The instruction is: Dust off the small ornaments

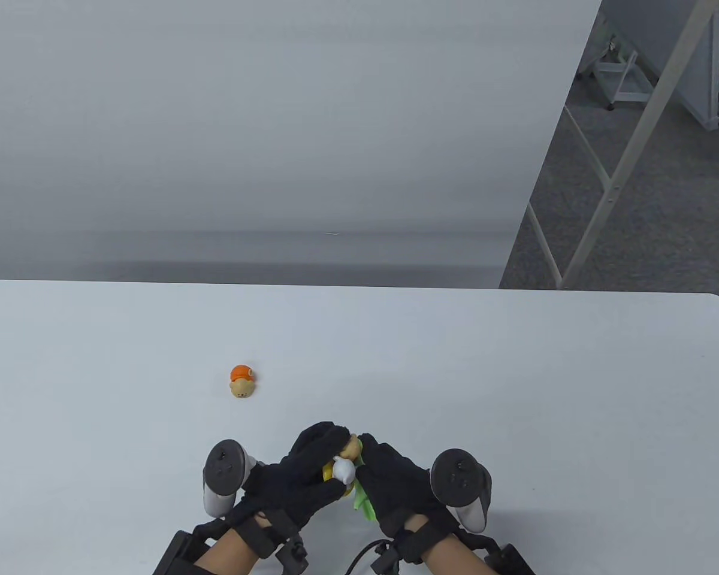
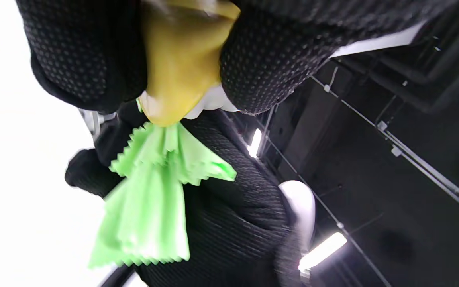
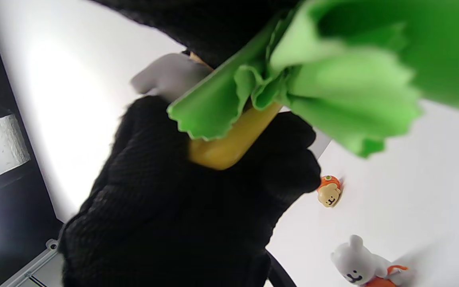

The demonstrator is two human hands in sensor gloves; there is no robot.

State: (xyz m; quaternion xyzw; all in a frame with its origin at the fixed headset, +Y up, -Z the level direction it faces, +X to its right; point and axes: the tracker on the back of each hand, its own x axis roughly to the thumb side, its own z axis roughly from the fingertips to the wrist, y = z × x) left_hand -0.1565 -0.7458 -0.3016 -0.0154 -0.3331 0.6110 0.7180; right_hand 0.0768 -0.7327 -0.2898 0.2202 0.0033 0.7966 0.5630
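Note:
Near the table's front edge my left hand [image 1: 311, 473] grips a yellow and white ornament [image 1: 340, 470] with a tan head. My right hand [image 1: 392, 482] pinches a green cloth [image 1: 362, 508] and holds it against the ornament. In the left wrist view the left fingers [image 2: 86, 59] curl round the yellow ornament [image 2: 181, 59] and the green cloth [image 2: 150, 199] hangs below it. In the right wrist view the cloth [image 3: 333, 79] covers part of the ornament [image 3: 217, 151].
A small orange and tan ornament [image 1: 241, 383] lies on the white table [image 1: 515, 371], up and left of the hands; it also shows in the right wrist view [image 3: 329, 191]. That view shows a white bear ornament [image 3: 353, 265] beside something orange.

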